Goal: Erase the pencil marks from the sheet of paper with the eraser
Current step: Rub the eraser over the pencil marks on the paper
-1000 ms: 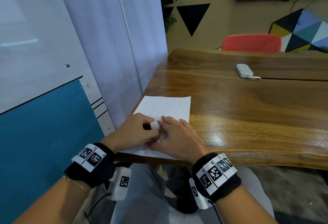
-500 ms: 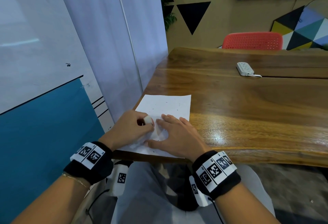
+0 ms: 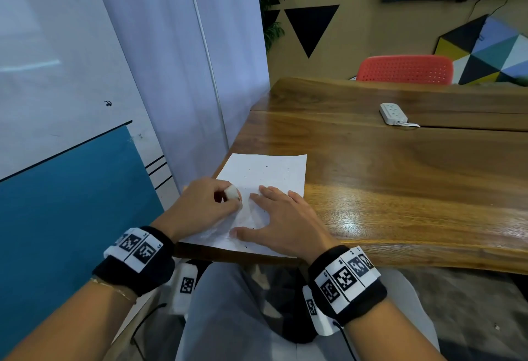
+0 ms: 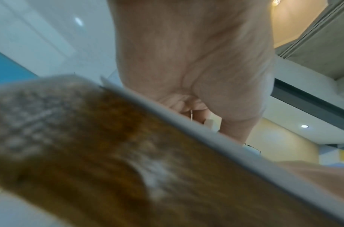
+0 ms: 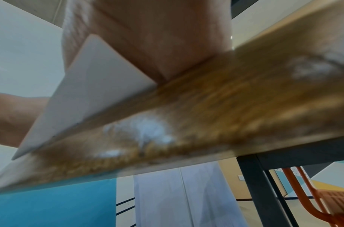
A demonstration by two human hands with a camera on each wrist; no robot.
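The left hand (image 3: 204,203) pinches the eraser (image 3: 232,191) on the paper (image 3: 268,172); the right hand (image 3: 281,225) presses flat beside it

Left hand (image 3: 205,206) slid eraser (image 3: 232,192) leftward, away from right hand (image 3: 281,222).

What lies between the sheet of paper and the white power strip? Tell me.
Only bare wooden table. In the head view, nothing stands between the sheet of paper and the power strip farther back on the right.
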